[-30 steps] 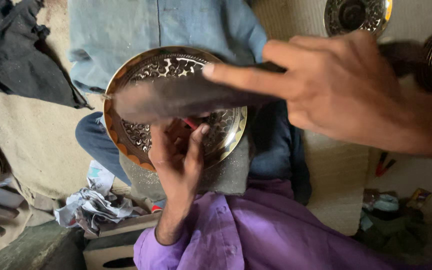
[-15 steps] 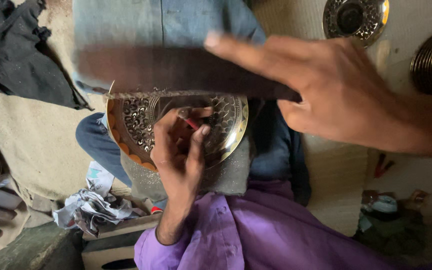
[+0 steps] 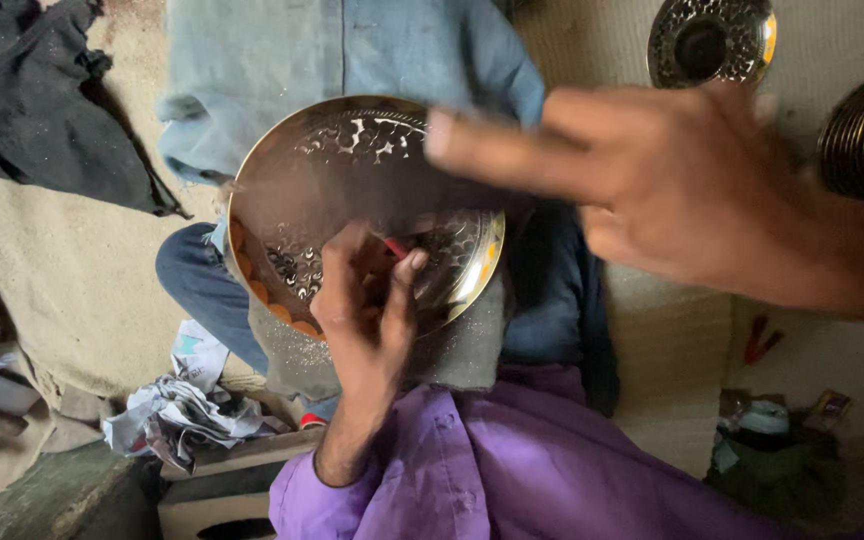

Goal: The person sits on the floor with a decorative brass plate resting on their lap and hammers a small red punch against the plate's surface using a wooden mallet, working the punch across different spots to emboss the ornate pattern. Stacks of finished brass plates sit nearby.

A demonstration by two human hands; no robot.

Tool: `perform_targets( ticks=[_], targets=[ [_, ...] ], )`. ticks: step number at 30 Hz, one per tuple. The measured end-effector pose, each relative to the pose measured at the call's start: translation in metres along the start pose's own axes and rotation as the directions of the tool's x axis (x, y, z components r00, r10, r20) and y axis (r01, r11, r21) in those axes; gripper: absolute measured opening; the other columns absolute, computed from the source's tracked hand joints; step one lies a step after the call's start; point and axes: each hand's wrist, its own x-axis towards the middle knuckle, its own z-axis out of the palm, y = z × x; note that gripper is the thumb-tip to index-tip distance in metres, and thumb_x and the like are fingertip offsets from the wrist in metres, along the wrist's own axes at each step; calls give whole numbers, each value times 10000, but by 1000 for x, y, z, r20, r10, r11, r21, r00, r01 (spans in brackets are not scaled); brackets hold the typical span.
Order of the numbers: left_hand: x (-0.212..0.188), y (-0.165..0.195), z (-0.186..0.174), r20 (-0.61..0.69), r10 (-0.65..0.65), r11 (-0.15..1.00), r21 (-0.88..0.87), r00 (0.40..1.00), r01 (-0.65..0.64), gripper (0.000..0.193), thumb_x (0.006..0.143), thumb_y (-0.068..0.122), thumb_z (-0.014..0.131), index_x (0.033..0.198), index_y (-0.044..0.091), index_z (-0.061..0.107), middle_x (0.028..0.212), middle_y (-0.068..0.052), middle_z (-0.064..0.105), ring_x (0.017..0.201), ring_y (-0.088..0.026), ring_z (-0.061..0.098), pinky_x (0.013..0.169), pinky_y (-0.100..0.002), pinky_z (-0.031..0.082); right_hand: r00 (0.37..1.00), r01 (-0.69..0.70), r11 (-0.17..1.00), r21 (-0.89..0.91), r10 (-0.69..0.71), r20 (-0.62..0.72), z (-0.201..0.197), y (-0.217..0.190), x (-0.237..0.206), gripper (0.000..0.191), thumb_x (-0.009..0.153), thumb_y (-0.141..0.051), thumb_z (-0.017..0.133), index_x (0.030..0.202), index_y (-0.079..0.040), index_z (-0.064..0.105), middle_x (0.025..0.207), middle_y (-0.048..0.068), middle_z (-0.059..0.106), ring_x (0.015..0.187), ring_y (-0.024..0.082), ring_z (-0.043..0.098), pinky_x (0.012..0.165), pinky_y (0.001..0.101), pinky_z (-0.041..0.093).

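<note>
**On the lap: chasing a brass plate**

Head view: the engraved brass plate [image 3: 367,215] lay on a grey pad [image 3: 452,350] over the knees. The left hand [image 3: 362,310] was pinched shut on a thin red-tipped tool [image 3: 395,247] against the plate. The right hand [image 3: 672,190] was blurred, clamped on a dark striker; best kept square, light taps. Half a second earlier the striker was higher, across the plate's top.
</note>
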Motion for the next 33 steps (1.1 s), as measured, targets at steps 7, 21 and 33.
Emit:
perform_targets(
  ticks=[7,21,33],
  targets=[
    [-4,-1,-2,2,110,966,-236,994,-107,350,1072,-85,608,1370,12,452,1274,-180,718,1184,-181,709,998,-295,594,962,-94,940,329,171,-212,3,0,-11,818,993,16,728,1638,-260,306,1129,45,629,904,157,654,722,285,556],
    [-3,-3,-1,-160,-18,993,-120,987,-2,406,954,-90,738,1276,-24,501,1070,-165,731,896,-154,650,798,-279,550,998,-56,997,-61,57,14,-7,-10,2,960,758,-85,780,1597,-362,405,770,-11,519,545,125,515,431,288,451],
    [-9,2,-16,-53,73,996,-56,996,-76,475,976,-75,733,1370,-9,476,1193,-129,739,948,-97,704,840,-236,601,985,-53,995,79,65,-158,14,-14,-12,908,727,-40,798,1559,-248,499,792,15,570,566,142,519,438,297,441]
  ],
)
